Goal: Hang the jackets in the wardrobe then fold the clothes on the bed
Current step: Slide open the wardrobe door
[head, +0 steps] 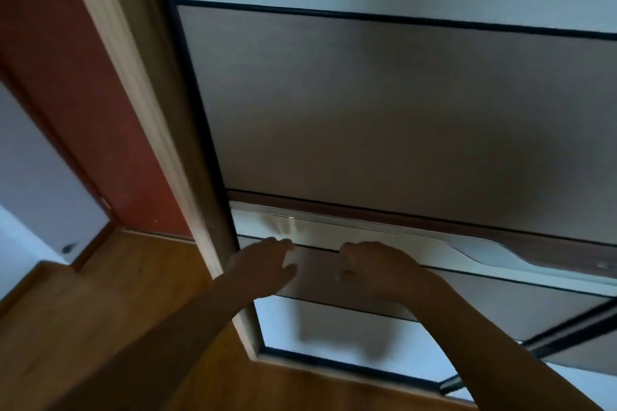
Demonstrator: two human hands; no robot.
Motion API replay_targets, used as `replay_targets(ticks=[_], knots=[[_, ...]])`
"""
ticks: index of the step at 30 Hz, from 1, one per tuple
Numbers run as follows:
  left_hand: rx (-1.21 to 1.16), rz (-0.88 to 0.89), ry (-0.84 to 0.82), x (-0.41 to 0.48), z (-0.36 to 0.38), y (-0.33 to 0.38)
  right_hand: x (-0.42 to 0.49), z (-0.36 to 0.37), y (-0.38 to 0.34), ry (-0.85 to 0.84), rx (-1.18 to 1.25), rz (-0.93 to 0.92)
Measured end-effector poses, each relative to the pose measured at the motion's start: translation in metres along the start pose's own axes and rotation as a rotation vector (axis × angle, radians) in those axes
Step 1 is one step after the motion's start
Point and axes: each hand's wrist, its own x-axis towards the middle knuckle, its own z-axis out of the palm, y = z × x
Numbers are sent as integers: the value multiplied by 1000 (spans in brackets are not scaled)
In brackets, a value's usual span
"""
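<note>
A sliding wardrobe door (384,110) with brown and frosted white panels fills most of the tilted head view. A long silver handle strip (417,243) runs across it. My left hand (263,267) lies against the door just below the strip, near the door's left edge, fingers fairly straight. My right hand (377,270) is beside it, fingers curled at the strip's lower edge. The picture is blurred. No jackets, clothes or bed are in view.
The wardrobe's wooden side frame (160,110) stands left of the door, with a red-brown wall (66,60) beyond it. Wooden floor (117,310) shows at the lower left, and a white door (40,183) sits at the far left.
</note>
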Motion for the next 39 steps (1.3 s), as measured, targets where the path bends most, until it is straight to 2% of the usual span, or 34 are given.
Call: replay_targets(ticks=[7,15,19,25,30,39], knots=[[-44,-162,152,-6,-17,-29,28,-20,-15,5,-88,-94],[-604,-287,516,4,3,-31,36,-22,-23,85,-65,-173],[-828,-361,534,20,-1,-40,40,-19,-18,88,-147,-162],[-1036,-362,520,33,-2,-49,44,-14,-10,71,-181,-108],[-964,-415,501,41,-2,-49,37,-16,0,63,-130,-53],[-861,-310,436,36,8,-27,22,-13,23,49,-76,72]])
